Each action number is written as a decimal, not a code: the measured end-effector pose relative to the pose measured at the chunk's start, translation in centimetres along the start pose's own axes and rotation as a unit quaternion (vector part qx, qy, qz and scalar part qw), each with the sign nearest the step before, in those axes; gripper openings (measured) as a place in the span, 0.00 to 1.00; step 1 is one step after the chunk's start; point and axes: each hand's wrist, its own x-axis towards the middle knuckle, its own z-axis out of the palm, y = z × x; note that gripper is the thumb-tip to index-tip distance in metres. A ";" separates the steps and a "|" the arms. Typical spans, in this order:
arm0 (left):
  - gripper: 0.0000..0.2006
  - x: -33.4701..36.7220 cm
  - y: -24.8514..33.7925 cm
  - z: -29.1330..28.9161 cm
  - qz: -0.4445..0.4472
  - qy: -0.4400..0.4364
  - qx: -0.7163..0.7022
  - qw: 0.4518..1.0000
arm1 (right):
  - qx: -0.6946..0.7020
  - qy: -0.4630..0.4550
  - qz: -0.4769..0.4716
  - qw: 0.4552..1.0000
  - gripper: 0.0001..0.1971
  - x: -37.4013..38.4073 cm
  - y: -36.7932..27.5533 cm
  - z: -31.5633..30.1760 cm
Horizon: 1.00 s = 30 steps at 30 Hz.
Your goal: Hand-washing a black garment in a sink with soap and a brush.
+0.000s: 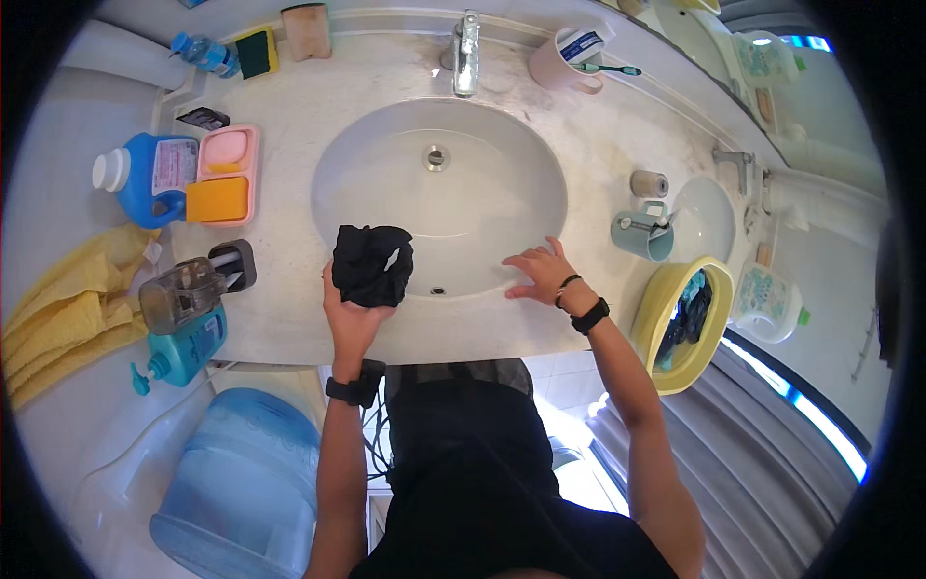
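Observation:
Bunched black cloth (372,265), apparently a small garment, is gripped in my left hand (352,326) over the front left rim of the sink. A small light patch shows in its folds. My right hand (542,274) has its fingers spread above the sink's front right edge and holds nothing. Between and beyond both hands lies the oval white sink (482,207), with its metal drain (436,158) visible in the bowl. A chrome faucet (466,58) stands at the back.
To the right is a yellow basin (652,311) of dark and teal clothes, near a blue-green cup (632,236). On the left stand a blue detergent jug (140,183), a pink soap dish (253,179) and a teal pump bottle (188,349). A pink mug (555,68) sits behind.

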 end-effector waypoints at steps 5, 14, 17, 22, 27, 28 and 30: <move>0.47 0.0 -0.5 -0.3 -0.012 0.011 0.017 1.000 | 0.013 -0.027 -0.003 1.000 0.31 0.2 0.0 0.0; 0.48 0.0 0.2 -0.2 -0.008 0.004 0.034 0.999 | 0.041 -0.071 0.014 0.997 0.34 1.1 -0.5 -1.4; 0.48 0.0 -0.1 -0.2 -0.016 0.003 0.015 1.000 | 0.042 -0.070 0.011 0.997 0.35 1.2 -0.4 -1.4; 0.47 0.0 -0.2 -0.2 -0.019 -0.003 0.007 1.000 | 0.052 -0.076 -0.007 0.996 0.35 1.7 0.1 -1.3; 0.47 0.0 0.1 -0.1 0.002 0.001 0.061 0.998 | 0.048 -0.086 -0.024 0.995 0.33 2.0 0.5 -1.0; 0.47 0.0 0.1 0.0 0.002 -0.002 0.036 0.999 | 0.048 -0.101 -0.025 0.993 0.32 2.0 0.5 -1.1; 0.47 0.0 0.2 0.0 0.003 -0.005 0.012 1.000 | 0.052 -0.097 -0.031 0.993 0.32 2.1 0.6 -0.9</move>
